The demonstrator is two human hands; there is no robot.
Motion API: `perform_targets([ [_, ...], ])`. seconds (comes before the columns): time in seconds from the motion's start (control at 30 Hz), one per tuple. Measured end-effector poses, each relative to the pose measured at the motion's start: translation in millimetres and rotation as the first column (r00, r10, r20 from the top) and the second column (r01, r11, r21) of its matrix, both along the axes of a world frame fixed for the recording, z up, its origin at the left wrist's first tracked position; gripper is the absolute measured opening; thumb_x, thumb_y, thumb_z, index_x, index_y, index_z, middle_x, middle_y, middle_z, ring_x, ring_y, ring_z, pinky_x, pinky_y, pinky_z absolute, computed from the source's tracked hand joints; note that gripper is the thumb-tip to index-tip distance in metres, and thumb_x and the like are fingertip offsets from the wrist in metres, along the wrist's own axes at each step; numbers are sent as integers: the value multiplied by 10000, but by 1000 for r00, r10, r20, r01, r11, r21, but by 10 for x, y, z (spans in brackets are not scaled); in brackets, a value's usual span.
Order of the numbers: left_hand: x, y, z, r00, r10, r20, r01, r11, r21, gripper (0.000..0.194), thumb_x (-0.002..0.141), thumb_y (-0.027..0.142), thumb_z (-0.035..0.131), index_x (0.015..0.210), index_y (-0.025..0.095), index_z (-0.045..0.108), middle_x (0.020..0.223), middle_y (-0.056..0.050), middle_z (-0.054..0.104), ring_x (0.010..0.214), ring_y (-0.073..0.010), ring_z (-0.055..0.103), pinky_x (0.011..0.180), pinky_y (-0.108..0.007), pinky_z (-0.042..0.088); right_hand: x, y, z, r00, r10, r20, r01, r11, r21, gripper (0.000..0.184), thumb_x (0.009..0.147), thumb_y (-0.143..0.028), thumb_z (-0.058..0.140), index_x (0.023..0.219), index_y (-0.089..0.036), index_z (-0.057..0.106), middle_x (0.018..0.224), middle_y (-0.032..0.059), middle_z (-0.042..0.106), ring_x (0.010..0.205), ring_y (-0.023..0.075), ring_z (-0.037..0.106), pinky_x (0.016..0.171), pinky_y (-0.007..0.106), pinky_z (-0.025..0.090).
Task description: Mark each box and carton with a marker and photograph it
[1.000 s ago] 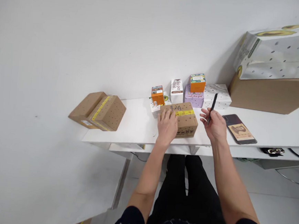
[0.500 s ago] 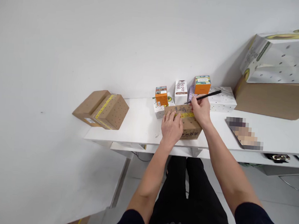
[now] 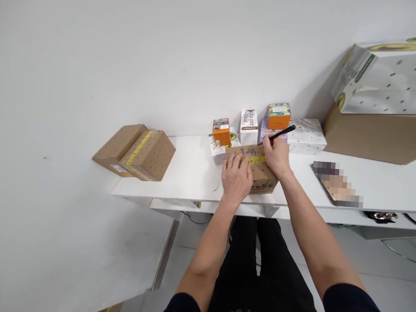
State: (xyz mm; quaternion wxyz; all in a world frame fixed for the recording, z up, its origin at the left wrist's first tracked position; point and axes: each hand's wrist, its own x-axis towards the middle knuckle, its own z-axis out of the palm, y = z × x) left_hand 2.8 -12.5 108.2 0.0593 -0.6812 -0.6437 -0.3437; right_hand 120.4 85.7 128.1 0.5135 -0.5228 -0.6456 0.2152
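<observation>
A small brown cardboard box [image 3: 260, 175] with yellow tape and dark handwriting on its top sits near the front edge of the white table [image 3: 192, 174]. My left hand [image 3: 236, 178] lies flat on the box's left side, fingers spread. My right hand [image 3: 276, 154] is closed around a black pen [image 3: 281, 132], whose tip touches the box top next to the writing.
Behind the box stand several small cartons: an orange one [image 3: 220, 131], a white one [image 3: 249, 121], an orange-topped one [image 3: 279, 115] and a white dotted box [image 3: 308, 131]. A brown box [image 3: 136, 151] lies at the left end. A phone [image 3: 336, 183] lies right; big boxes [image 3: 383, 126] stand far right.
My right hand swung the pen from the right of the box over to its top and now presses the tip there. My left hand stayed on the box.
</observation>
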Motion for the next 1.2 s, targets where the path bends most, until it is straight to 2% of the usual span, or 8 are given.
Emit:
perform_targets([
  [0.23,7,-2,9,989,69,-131,-69,998,1,351,936,266,381,1180,202,625,1263,-76,610,1265,-253,475,1082,-445,358,11,25,-15,997,-10,80,9,1000,10,312,897,-399,392,844,-172,598,792,116,684,760,258,632,729,354,451],
  [0.43,7,-7,19,978,88,-191,-88,996,6,356,943,263,369,1178,193,627,1261,-61,615,1249,-255,491,1073,-428,372,-3,2,0,1000,7,4,-7,1000,-14,288,895,-389,415,841,-174,599,741,80,664,734,233,630,717,341,457],
  [0.63,-7,5,0,975,90,-203,-89,996,18,341,935,264,393,1171,196,629,1259,-69,616,1244,-255,493,1064,-428,379,152,22,-80,964,-207,-169,198,978,-68,440,952,-486,257,997,-168,558,784,76,650,693,205,627,711,348,475],
  [0.77,-9,8,0,976,88,-199,-84,996,31,333,932,261,398,1162,196,630,1256,-65,617,1235,-253,497,1063,-428,380,440,96,-286,959,-267,98,283,922,-264,435,964,-450,262,1057,-140,551,877,144,673,816,249,650,742,354,470],
  [0.87,-7,7,-1,976,91,-196,-87,996,30,334,933,257,395,1163,196,629,1258,-63,616,1233,-256,499,1061,-424,381,612,74,-479,899,-50,436,268,848,-457,330,923,-410,421,1022,-140,583,1004,192,672,974,295,633,775,356,461],
  [0.93,-5,4,-2,977,93,-194,-90,996,28,336,933,254,393,1167,197,627,1257,-64,615,1231,-255,501,1060,-424,384,663,11,-596,822,95,561,270,803,-531,324,902,-404,472,1049,-137,583,1057,201,661,1007,299,628,776,356,462],
  [1.03,-3,-2,-1,977,95,-191,-91,995,32,336,933,255,393,1164,200,630,1254,-63,617,1229,-254,504,1061,-425,383,668,-102,-721,754,149,640,305,783,-542,365,904,-418,464,1105,-129,560,1086,208,646,1017,299,626,766,360,466],
  [1.2,4,-15,28,978,103,-183,-102,995,15,335,932,259,397,1162,198,632,1271,-59,611,1237,-262,500,1072,-422,374,691,-214,-784,785,138,604,302,766,-567,416,882,-479,471,1134,-160,556,1064,180,646,979,294,618,748,352,452],
])
